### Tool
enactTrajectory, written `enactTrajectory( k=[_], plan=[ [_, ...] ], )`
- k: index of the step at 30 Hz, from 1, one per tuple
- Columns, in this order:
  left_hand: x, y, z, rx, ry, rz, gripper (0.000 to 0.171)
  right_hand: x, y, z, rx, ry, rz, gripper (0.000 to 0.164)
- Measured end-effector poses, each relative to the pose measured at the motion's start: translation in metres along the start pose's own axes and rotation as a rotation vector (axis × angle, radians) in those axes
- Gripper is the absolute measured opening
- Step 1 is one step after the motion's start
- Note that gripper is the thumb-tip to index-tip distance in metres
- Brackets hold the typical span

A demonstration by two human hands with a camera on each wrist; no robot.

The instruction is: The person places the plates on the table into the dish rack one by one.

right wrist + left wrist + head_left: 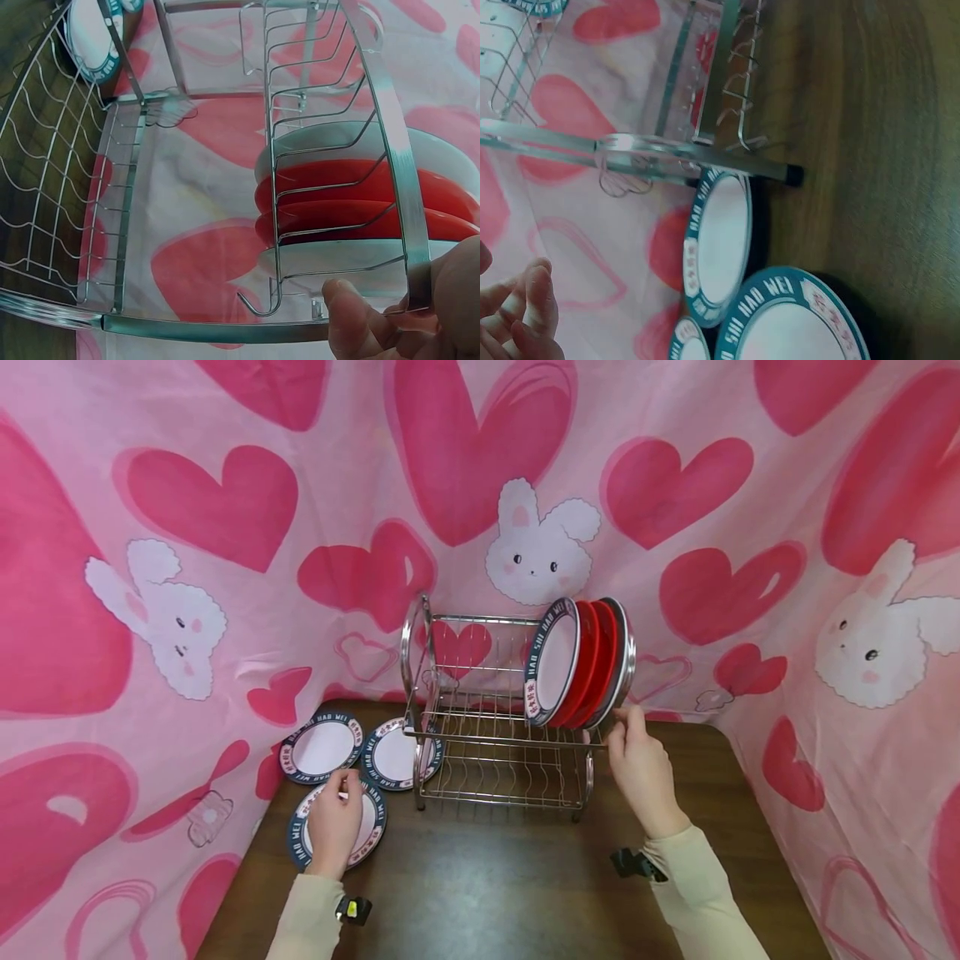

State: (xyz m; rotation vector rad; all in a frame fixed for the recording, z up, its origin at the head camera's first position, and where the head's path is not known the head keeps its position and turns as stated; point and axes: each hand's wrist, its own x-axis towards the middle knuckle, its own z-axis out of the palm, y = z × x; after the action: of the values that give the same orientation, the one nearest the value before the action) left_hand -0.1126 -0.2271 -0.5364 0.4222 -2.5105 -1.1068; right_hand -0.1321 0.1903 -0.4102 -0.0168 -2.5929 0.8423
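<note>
A two-tier metal dish rack (495, 741) stands on the table. My right hand (643, 768) grips the front right end of its upper tier; in the right wrist view the thumb and fingers (349, 319) are around the flat metal bar. Upright in that tier's right side stand a white plate with a blue lettered rim (555, 664), two red plates (602, 664) and another dark-rimmed plate (621, 652). My left hand (335, 822) is above the front blue-rimmed plate (372, 827), its fingers loosely bent and holding nothing.
Two more blue-rimmed plates lie left of the rack: a back left plate (324, 747) and one beside the rack's left leg (393, 753). The brown wooden table (480, 885) extends in front. Pink heart-patterned cloth (345, 510) surrounds the back and sides.
</note>
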Motion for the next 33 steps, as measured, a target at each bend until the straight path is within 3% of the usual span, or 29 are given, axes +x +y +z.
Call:
enactTrajectory(
  k=[12, 22, 33],
  plan=[
    [0.001, -0.023, -0.005, 0.023, 0.037, -0.100, 0.039, 0.000, 0.004, -0.002, 0.005, 0.009, -0.012, 0.024],
    [0.000, -0.056, -0.009, 0.045, 0.039, -0.196, 0.041, 0.001, 0.006, 0.000, 0.007, 0.015, -0.015, 0.024],
    [-0.011, -0.095, -0.026, 0.110, 0.039, -0.295, 0.038, -0.001, 0.008, 0.003, 0.016, 0.019, -0.026, 0.026]
  ],
)
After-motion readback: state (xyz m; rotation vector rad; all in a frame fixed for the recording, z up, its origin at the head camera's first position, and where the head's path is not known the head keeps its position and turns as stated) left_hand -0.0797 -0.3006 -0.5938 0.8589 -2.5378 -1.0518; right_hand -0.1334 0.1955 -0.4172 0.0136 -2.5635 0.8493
